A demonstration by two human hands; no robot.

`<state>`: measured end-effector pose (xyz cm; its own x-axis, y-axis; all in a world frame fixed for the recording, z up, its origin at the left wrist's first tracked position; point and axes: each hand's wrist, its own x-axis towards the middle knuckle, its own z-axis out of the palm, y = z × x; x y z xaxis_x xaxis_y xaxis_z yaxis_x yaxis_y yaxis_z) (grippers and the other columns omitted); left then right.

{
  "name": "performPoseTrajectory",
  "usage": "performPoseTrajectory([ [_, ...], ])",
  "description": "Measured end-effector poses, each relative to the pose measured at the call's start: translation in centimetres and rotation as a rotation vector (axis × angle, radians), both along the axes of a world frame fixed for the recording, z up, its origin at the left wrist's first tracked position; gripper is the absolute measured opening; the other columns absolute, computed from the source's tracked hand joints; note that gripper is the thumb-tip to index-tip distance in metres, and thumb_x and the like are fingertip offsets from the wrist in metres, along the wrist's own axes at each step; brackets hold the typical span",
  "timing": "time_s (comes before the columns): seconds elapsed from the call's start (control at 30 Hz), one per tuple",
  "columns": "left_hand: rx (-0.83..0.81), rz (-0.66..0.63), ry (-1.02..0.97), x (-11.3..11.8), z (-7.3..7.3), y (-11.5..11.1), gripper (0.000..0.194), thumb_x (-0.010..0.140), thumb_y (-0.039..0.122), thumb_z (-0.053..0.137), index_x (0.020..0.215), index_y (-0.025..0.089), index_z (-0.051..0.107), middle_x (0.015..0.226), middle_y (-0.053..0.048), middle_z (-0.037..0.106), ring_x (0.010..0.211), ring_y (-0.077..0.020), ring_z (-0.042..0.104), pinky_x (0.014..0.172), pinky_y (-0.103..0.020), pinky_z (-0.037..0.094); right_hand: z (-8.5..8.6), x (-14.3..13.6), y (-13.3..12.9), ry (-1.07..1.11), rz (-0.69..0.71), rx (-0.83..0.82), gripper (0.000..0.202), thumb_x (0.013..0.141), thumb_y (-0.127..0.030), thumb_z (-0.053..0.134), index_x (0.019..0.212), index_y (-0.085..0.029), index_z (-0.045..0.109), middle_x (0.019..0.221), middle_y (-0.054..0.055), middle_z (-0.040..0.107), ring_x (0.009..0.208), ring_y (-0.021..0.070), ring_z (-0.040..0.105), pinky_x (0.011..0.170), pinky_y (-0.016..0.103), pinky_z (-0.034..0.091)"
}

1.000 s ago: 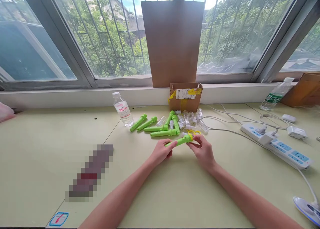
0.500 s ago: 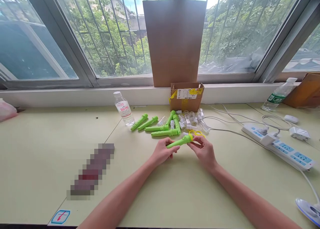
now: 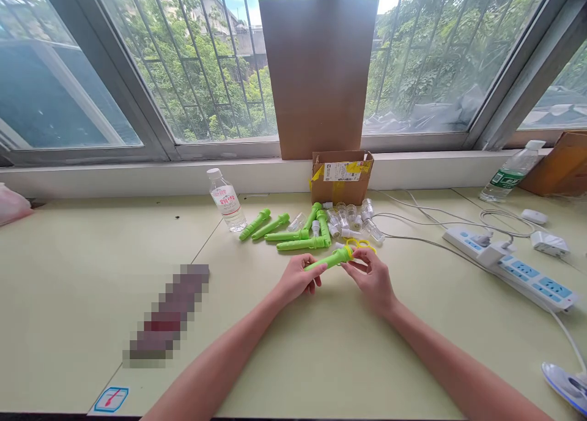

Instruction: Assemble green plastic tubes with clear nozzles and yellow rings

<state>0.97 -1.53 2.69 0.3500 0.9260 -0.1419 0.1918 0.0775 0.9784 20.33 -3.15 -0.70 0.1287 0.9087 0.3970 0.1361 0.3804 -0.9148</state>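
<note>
Head view: over the counter [image 3: 339,360], nearer than the loose tubes [image 3: 300,244], the left fingers [image 3: 312,284] grip a green tube [image 3: 337,257], their thumb [image 3: 317,269] now higher across it than moments ago, presumably bracing it while right fingers [image 3: 365,256] appear to pinch its yellow ring [image 3: 351,253].

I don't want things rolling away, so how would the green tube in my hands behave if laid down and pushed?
The green tube would probably roll, given its long, round body. The yellow band at its wider end might make it swerve. It looks straight between the left hand and right hand, so likely stiff.
</note>
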Motion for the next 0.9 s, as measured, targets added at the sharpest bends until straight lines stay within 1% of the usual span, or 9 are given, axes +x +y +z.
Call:
performPoseTrajectory([
  [0.1, -0.011, -0.014, 0.008, -0.03, 0.10, 0.08, 0.037, 0.072, 0.051, 0.064, 0.074, 0.016, 0.050, 0.053, 0.000, 0.061, 0.036, -0.0103, 0.052, 0.034, -0.018, 0.033, 0.07, -0.10, -0.07, -0.008, 0.006, 0.008, 0.025, 0.073, -0.034, 0.071, 0.085, -0.022, 0.052, 0.102, 0.004, 0.065, 0.109, 0.0256, 0.060, 0.088, 0.045, 0.056],
  [0.17, -0.012, -0.028, 0.004, -0.10, 0.07, 0.16, 0.038, 0.073, 0.051, 0.064, 0.075, 0.016, 0.051, 0.054, 0.000, 0.062, 0.036, -0.0105, 0.053, 0.035, -0.018, 0.033, 0.06, -0.11, -0.12, -0.006, 0.001, 0.011, 0.025, 0.073, -0.035, 0.071, 0.084, -0.022, 0.053, 0.103, 0.005, 0.065, 0.107, 0.0256, 0.061, 0.088, 0.046, 0.057],
  [0.3, 0.005, -0.052, -0.007, -0.23, -0.17, 0.32, 0.039, 0.075, 0.053, 0.060, 0.078, 0.015, 0.054, 0.059, -0.002, 0.063, 0.041, -0.0111, 0.056, 0.036, -0.018, 0.034, -0.11, 0.00, -0.12, -0.002, -0.016, 0.014, 0.025, 0.072, -0.037, 0.071, 0.083, -0.021, 0.055, 0.099, 0.005, 0.067, 0.104, 0.0267, 0.063, 0.087, 0.047, 0.057],
  [0.4, 0.018, -0.053, -0.001, -0.24, -0.33, 0.36, 0.040, 0.076, 0.055, 0.058, 0.075, 0.014, 0.055, 0.061, -0.003, 0.063, 0.045, -0.0115, 0.057, 0.037, -0.018, 0.036, -0.26, 0.11, -0.02, 0.000, -0.019, 0.011, 0.025, 0.072, -0.039, 0.072, 0.081, -0.021, 0.056, 0.094, 0.005, 0.068, 0.105, 0.0274, 0.063, 0.086, 0.048, 0.057],
  [0.53, 0.012, -0.070, 0.000, -0.21, -0.39, 0.33, 0.043, 0.077, 0.057, 0.055, 0.073, 0.015, 0.053, 0.056, -0.002, 0.061, 0.041, -0.0101, 0.054, 0.037, -0.018, 0.034, -0.25, 0.13, 0.08, -0.032, -0.009, 0.022, 0.028, 0.071, -0.040, 0.072, 0.084, -0.021, 0.055, 0.093, 0.005, 0.066, 0.106, 0.0272, 0.062, 0.087, 0.047, 0.057],
  [0.63, 0.000, -0.098, -0.002, -0.26, -0.45, 0.36, 0.045, 0.078, 0.060, 0.051, 0.072, 0.015, 0.051, 0.055, -0.002, 0.062, 0.038, -0.0098, 0.052, 0.036, -0.019, 0.032, -0.18, 0.02, 0.10, -0.059, -0.003, 0.050, 0.034, 0.070, -0.041, 0.073, 0.089, -0.022, 0.053, 0.100, 0.006, 0.064, 0.108, 0.0278, 0.060, 0.088, 0.049, 0.056],
  [0.73, -0.002, -0.121, -0.003, -0.35, -0.45, 0.42, 0.047, 0.079, 0.061, 0.049, 0.071, 0.015, 0.051, 0.054, -0.003, 0.061, 0.038, -0.0097, 0.051, 0.036, -0.018, 0.032, -0.12, -0.07, 0.06, -0.067, -0.015, 0.062, 0.030, 0.072, -0.041, 0.070, 0.088, -0.023, 0.052, 0.103, 0.006, 0.065, 0.107, 0.0272, 0.061, 0.089, 0.050, 0.055],
  [0.8, 0.000, -0.128, 0.013, -0.40, -0.29, 0.39, 0.046, 0.079, 0.061, 0.048, 0.071, 0.015, 0.051, 0.053, -0.001, 0.060, 0.035, -0.0081, 0.048, 0.035, -0.018, 0.030, -0.05, -0.09, -0.04, -0.076, -0.031, 0.061, 0.027, 0.074, -0.040, 0.069, 0.087, -0.023, 0.053, 0.104, 0.005, 0.066, 0.104, 0.0267, 0.063, 0.087, 0.048, 0.057],
  [0.9, 0.032, -0.103, 0.069, -0.37, 0.24, 0.11, 0.043, 0.078, 0.058, 0.052, 0.075, 0.016, 0.053, 0.050, 0.002, 0.057, 0.031, -0.0053, 0.039, 0.033, -0.017, 0.025, 0.12, -0.06, -0.26, -0.095, -0.046, 0.061, 0.025, 0.074, -0.038, 0.069, 0.085, -0.022, 0.054, 0.110, 0.007, 0.065, 0.093, 0.0253, 0.068, 0.081, 0.048, 0.059],
])
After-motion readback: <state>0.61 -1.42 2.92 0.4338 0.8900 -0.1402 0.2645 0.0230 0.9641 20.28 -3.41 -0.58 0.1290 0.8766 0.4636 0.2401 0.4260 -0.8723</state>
